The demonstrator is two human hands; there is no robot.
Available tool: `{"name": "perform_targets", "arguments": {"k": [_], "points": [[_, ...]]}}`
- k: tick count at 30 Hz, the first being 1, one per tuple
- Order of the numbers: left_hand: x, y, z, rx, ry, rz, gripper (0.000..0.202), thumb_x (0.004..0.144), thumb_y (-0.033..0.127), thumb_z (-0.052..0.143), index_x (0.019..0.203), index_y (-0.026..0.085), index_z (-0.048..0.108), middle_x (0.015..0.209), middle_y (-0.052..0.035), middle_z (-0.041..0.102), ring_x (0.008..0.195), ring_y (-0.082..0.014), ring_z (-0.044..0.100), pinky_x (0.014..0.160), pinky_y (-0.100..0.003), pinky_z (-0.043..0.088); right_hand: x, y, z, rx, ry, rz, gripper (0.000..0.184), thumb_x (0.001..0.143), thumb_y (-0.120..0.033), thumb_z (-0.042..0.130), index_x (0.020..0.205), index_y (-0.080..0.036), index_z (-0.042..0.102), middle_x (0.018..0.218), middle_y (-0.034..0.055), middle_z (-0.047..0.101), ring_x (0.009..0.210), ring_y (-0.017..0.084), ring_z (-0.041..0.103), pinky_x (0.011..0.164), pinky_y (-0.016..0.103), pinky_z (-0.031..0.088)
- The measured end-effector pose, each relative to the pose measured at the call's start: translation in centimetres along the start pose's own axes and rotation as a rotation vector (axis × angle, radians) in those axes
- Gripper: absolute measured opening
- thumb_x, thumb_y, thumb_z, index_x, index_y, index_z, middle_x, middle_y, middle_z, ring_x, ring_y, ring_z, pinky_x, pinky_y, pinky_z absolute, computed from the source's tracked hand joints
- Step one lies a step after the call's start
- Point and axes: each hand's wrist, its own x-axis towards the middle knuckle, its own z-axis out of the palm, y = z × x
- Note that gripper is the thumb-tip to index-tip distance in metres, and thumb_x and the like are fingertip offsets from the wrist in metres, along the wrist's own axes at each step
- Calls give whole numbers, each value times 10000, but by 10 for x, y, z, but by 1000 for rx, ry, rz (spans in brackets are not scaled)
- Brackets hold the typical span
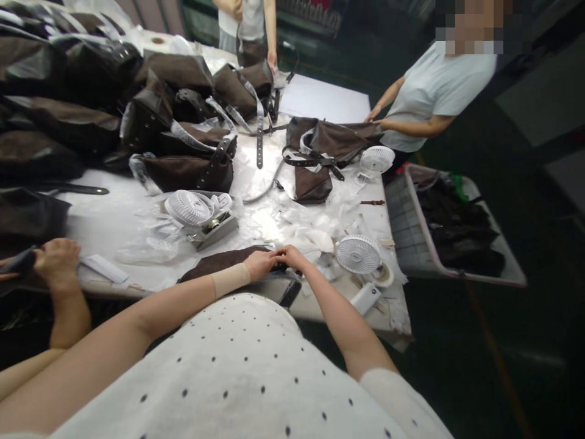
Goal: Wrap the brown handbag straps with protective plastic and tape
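Observation:
A dark brown bag (214, 263) lies along the table's near edge, in front of my body. Above its right end, my left hand (261, 264), with a beige band round the wrist, has its fingers closed on the bag. From the other side my right hand (294, 257) pinches at the same spot, its fingertips meeting those of the left. The small part between the fingertips is hidden. A dark strap (290, 294) hangs over the table edge just below the right hand.
White fans (359, 253) stand on the table among crumpled plastic wrap (306, 238). Many brown bags (183, 174) fill its left side. At the right is a bin (425, 225) of dark pieces. A co-worker's hands (57, 262) work at left; other people stand across the table.

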Motion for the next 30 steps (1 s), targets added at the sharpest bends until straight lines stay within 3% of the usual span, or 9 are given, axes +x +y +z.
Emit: {"name": "perform_targets", "arguments": {"k": [3, 10, 13, 17, 22, 27, 30], "points": [[-1, -2, 0, 54, -58, 30, 417, 854, 147, 496, 1266, 169, 562, 1092, -153, 621, 957, -261, 603, 844, -331, 451, 12, -5, -12, 84, -171, 44, 157, 568, -313, 720, 613, -163, 722, 523, -31, 621, 530, 111, 488, 570, 242, 380], [1, -3, -5, 131, -100, 20, 550, 854, 94, 442, 1394, 173, 376, 1208, -151, 585, 1111, -268, 557, 954, -365, 427, 28, -12, -22, 45, -303, 66, 131, 526, -283, 744, 569, -164, 714, 484, -40, 597, 524, 99, 469, 546, 231, 361], [5, 2, -8, 160, -135, 30, 454, 880, 113, 416, 1331, 161, 436, 1214, -158, 582, 1109, -274, 562, 946, -371, 439, 33, -10, -23, 35, -313, 84, 77, 497, -206, 744, 536, -154, 703, 456, -45, 583, 504, 93, 461, 535, 228, 356], [11, 6, -7, 239, -137, 63, 324, 879, 157, 456, 1194, 157, 532, 1086, -141, 623, 1026, -273, 604, 890, -374, 485, 39, -6, -24, 35, -313, 122, 79, 477, -99, 703, 549, -131, 704, 438, -50, 574, 478, 84, 460, 525, 219, 363], [24, 13, -14, 392, -142, 11, 322, 858, 126, 465, 1169, 153, 544, 1072, -119, 646, 993, -239, 629, 874, -354, 508, 40, 3, -17, 86, -159, 128, 122, 507, -30, 659, 579, -122, 695, 453, -46, 582, 505, 95, 496, 544, 214, 390], [40, 31, -33, 498, -285, -99, 242, 854, 144, 483, 1052, 155, 622, 1023, -113, 667, 980, -231, 640, 871, -324, 491, 33, 11, -5, 162, 156, 103, 73, 604, -67, 626, 606, -131, 661, 517, -19, 607, 566, 120, 552, 572, 221, 420], [47, 39, -40, 538, -314, -133, 224, 851, 180, 487, 1003, 146, 648, 1037, -131, 642, 928, -237, 655, 824, -329, 502, 23, 10, -4, 194, 381, 93, 26, 656, -132, 627, 661, -141, 650, 608, 8, 642, 651, 147, 589, 632, 245, 452]]}}
